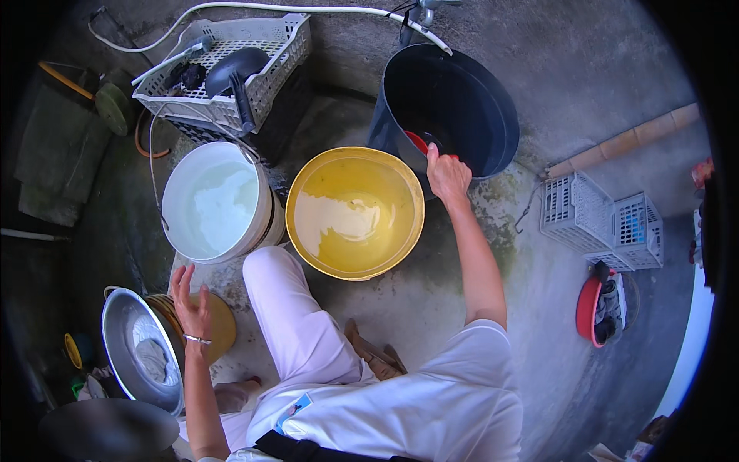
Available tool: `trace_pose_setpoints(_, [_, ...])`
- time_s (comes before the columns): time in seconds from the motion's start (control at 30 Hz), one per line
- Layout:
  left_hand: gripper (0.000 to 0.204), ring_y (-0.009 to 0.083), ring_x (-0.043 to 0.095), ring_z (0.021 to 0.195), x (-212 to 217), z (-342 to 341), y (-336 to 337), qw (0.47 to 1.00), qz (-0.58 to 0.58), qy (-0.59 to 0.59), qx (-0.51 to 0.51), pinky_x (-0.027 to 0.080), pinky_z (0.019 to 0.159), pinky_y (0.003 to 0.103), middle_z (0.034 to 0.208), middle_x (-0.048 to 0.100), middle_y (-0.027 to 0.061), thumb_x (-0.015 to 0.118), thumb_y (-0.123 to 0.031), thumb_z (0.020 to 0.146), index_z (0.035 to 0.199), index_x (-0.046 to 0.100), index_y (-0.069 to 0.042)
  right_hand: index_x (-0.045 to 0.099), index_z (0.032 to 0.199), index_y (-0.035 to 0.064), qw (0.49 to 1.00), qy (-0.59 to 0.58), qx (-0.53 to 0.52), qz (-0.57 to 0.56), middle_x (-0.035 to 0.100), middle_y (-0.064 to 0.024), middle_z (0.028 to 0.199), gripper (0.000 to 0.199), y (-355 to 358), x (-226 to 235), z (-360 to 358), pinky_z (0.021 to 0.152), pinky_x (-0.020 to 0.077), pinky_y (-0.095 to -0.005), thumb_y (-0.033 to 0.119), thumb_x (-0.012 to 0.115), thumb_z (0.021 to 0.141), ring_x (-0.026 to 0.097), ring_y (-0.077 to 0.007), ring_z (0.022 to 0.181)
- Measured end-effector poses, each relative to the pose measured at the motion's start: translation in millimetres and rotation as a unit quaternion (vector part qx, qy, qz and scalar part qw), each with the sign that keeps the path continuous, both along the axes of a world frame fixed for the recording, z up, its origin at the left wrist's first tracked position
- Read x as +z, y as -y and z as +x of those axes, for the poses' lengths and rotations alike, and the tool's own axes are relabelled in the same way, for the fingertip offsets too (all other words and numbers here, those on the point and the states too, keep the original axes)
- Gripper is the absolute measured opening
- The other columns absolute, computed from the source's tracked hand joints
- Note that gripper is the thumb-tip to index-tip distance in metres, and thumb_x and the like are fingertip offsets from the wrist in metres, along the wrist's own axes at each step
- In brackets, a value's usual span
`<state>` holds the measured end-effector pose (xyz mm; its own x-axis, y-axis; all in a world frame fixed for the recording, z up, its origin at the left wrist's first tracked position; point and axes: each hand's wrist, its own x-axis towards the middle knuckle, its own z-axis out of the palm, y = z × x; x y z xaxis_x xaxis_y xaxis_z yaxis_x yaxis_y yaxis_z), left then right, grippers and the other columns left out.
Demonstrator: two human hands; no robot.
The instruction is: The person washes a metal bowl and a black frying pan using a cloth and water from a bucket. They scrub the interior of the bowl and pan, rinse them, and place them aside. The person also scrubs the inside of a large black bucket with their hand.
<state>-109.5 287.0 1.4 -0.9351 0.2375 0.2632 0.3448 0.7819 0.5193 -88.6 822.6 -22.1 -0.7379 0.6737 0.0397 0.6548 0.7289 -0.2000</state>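
Right hand [449, 175] gripped a red-rimmed container [416, 142] at the near edge of the black bucket [485, 100]; left hand [191, 308] was empty, fingers loosely spread, near the metal basin's [122, 327] right edge.

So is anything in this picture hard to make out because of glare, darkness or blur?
In the head view: pale glare covers part of the water in the yellow round bucket and white round bucket; darkness inside the large dark round bucket swallows detail around the red object in the right hand; the dark oval shape at lower left looks blurred.
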Motion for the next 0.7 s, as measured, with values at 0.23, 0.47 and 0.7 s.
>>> trace_pose_setpoints(0.23, [0.04, 0.0315, 0.04, 0.123, 2.3, -2.1, -15.9, 1.0, -0.007, 0.005, -0.01, 0.031, 0.103, 0.041, 0.128, 0.047, 0.0155, 0.057, -0.008, 0.08, 0.12, 0.055, -0.009, 0.065, 0.062, -0.0002, 0.996, 0.001, 0.09, 0.003, 0.063, -0.0225, 0.067, 0.076, -2.5, 10.3, 1.3, 0.065, 0.0471, -0.0441, 0.067, 0.035, 0.083, 0.063, -0.0354, 0.069])
trace_pose_setpoints(0.47, [0.039, 0.0338, 0.041, 0.121, 1.0, 7.3, 1.0, 1.0, -0.012, -0.005, -0.008, 0.032, 0.102, 0.042, 0.126, 0.048, 0.0154, 0.058, -0.006, 0.079, 0.117, 0.056, -0.009, 0.065, 0.092, 0.0019, 0.988, 0.05, 0.143, -0.042, 0.065, -0.0198, 0.091, 0.069, -11.8, 11.8, 3.8, 0.074, 0.0475, -0.0424, 0.067, 0.048, 0.076, 0.062, -0.033, 0.088])
trace_pose_setpoints(0.7, [0.038, 0.0343, 0.042, 0.119, 12.1, 22.4, 49.1, 1.0, -0.005, -0.018, 0.022, 0.032, 0.102, 0.042, 0.126, 0.047, 0.0152, 0.058, -0.006, 0.079, 0.116, 0.056, -0.01, 0.064, 0.102, 0.0113, 0.961, 0.157, 0.223, 0.05, 0.065, -0.0133, 0.096, 0.044, -91.6, 29.1, 16.4, 0.082, 0.0462, -0.0417, 0.037, 0.073, 0.068, 0.06, -0.0315, 0.095])
